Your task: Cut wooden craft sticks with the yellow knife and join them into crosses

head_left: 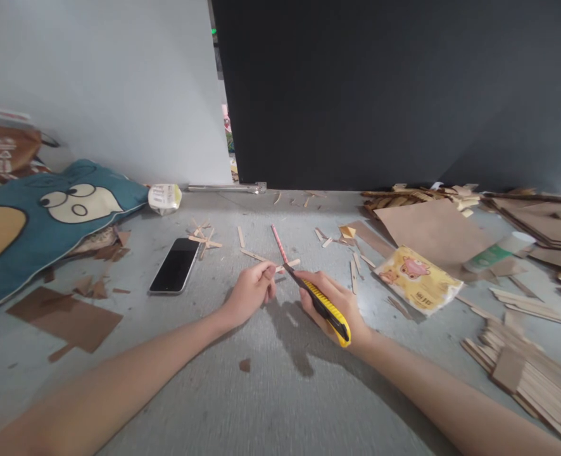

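My right hand [340,297] grips a yellow and black utility knife [325,306], its blade end pointing forward and left. Pinched in my left hand [251,292] is a short wooden craft stick [294,263], and the knife's tip meets it or lies just over it. Just beyond, a red and white striped straw [279,243] lies on the grey table [204,392]. Loose craft sticks [241,237] are scattered close to both hands. Farther left, several sticks form a small crossed piece [207,240].
At left lie a black-screened phone [174,266], a blue cartoon cushion [66,221] and brown cardboard [66,316]. A yellow packet [416,278], a green and white tube [499,251] and stacked wooden sticks [522,370] lie at right. Dark and light panels [404,95] stand behind.
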{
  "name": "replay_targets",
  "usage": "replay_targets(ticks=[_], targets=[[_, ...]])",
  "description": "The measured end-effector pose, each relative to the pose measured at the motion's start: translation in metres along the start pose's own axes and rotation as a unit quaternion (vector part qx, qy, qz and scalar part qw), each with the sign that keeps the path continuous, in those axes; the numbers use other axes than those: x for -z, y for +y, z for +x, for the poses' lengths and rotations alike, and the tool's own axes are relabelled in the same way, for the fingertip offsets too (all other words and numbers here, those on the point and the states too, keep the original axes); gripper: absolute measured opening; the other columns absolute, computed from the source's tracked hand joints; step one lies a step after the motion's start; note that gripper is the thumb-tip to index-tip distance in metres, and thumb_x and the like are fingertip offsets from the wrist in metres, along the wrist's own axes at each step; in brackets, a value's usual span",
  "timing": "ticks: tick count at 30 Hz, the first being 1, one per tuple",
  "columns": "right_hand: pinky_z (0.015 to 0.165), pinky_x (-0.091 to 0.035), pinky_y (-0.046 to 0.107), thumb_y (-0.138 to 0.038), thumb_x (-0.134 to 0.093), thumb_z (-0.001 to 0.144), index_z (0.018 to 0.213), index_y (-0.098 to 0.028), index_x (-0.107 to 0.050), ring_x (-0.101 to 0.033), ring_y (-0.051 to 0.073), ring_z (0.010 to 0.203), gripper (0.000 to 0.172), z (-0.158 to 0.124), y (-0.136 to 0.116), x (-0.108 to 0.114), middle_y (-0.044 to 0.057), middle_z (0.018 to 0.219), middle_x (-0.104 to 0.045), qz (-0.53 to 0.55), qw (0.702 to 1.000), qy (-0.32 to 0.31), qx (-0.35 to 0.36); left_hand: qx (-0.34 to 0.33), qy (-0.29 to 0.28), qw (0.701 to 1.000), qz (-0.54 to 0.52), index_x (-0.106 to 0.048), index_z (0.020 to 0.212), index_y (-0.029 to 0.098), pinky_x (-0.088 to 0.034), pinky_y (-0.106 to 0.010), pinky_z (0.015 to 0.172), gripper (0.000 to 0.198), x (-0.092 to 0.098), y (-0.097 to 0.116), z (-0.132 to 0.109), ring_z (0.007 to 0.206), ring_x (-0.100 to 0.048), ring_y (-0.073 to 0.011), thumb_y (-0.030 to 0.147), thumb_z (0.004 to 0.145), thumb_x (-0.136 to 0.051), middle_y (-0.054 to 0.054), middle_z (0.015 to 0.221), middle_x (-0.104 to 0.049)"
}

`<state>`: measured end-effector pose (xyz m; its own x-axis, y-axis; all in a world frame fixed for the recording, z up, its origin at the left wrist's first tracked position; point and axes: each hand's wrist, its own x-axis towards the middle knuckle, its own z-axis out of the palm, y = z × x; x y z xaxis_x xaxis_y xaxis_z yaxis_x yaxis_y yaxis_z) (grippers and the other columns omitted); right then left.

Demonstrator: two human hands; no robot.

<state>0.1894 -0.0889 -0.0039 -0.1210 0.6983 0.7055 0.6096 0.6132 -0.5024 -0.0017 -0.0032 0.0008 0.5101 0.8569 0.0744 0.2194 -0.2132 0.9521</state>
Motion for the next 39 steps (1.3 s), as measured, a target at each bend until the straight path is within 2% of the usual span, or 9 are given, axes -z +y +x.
replay_targets(ticks=[15, 18, 24, 30, 36, 39], targets=[[0.073, -0.062, 0.028, -0.015, -0.054, 0.100, 0.131, -0.023, -0.059, -0.075, 0.018, 0.082, 0.032, -0.0002, 0.0010, -0.0011, 0.006, 0.098, -0.074, 0.005, 1.000, -0.006, -0.003, 0.004, -0.006, 1.000, 0.007, -0.061, 0.091, 0.019, -0.037, -0.023, 0.048, 0.050, -0.0004, 0.0040, -0.0017, 0.046, -0.048, -0.0120, 0.065, 0.099, -0.044, 0.003, 0.058, -0.059], [0.071, -0.061, 0.026, -0.017, -0.055, 0.100, 0.128, -0.023, -0.060, -0.073, 0.015, 0.076, 0.029, 0.0002, -0.0010, -0.0002, 0.005, 0.093, -0.074, -0.002, 1.000, -0.002, -0.003, 0.015, -0.005, 1.000, 0.001, -0.062, 0.093, 0.019, -0.037, -0.023, 0.048, 0.047, -0.0007, 0.0042, -0.0012, 0.046, -0.048, -0.0120, 0.062, 0.099, -0.046, 0.003, 0.057, -0.059], [0.055, -0.054, 0.020, -0.021, -0.058, 0.098, 0.120, -0.023, -0.062, -0.064, 0.010, 0.056, 0.023, -0.0024, -0.0023, -0.0019, -0.001, 0.079, -0.072, 0.000, 0.999, 0.008, -0.038, 0.041, -0.008, 0.999, 0.001, -0.063, 0.093, 0.019, -0.038, -0.022, 0.049, 0.039, -0.0018, 0.0072, -0.0019, 0.047, -0.049, -0.0119, 0.056, 0.096, -0.053, 0.003, 0.058, -0.058], [0.056, -0.053, 0.018, -0.019, -0.060, 0.095, 0.118, -0.021, -0.064, -0.062, 0.008, 0.053, 0.024, -0.0029, -0.0004, -0.0028, -0.003, 0.073, -0.069, 0.007, 0.999, 0.010, -0.035, 0.031, -0.006, 0.999, 0.024, -0.061, 0.089, 0.020, -0.037, -0.023, 0.049, 0.037, -0.0016, 0.0075, -0.0030, 0.048, -0.049, -0.0122, 0.054, 0.098, -0.050, 0.003, 0.059, -0.058], [0.062, -0.056, 0.020, -0.013, -0.053, 0.096, 0.127, -0.022, -0.064, -0.066, 0.010, 0.063, 0.034, -0.0020, 0.0004, -0.0008, 0.000, 0.084, -0.071, 0.017, 0.999, -0.035, -0.010, 0.003, 0.001, 0.997, 0.080, -0.061, 0.089, 0.021, -0.039, -0.024, 0.055, 0.033, -0.0020, 0.0073, -0.0059, 0.052, -0.052, -0.0134, 0.048, 0.101, -0.046, 0.004, 0.059, -0.058], [0.063, -0.056, 0.020, -0.012, -0.052, 0.097, 0.122, -0.023, -0.065, -0.065, 0.010, 0.063, 0.030, -0.0013, -0.0011, -0.0003, -0.001, 0.082, -0.068, 0.019, 0.998, -0.052, 0.009, -0.009, -0.004, 0.995, 0.104, -0.060, 0.090, 0.022, -0.040, -0.025, 0.057, 0.031, -0.0021, 0.0090, -0.0079, 0.054, -0.053, -0.0140, 0.045, 0.103, -0.044, 0.004, 0.060, -0.058]])
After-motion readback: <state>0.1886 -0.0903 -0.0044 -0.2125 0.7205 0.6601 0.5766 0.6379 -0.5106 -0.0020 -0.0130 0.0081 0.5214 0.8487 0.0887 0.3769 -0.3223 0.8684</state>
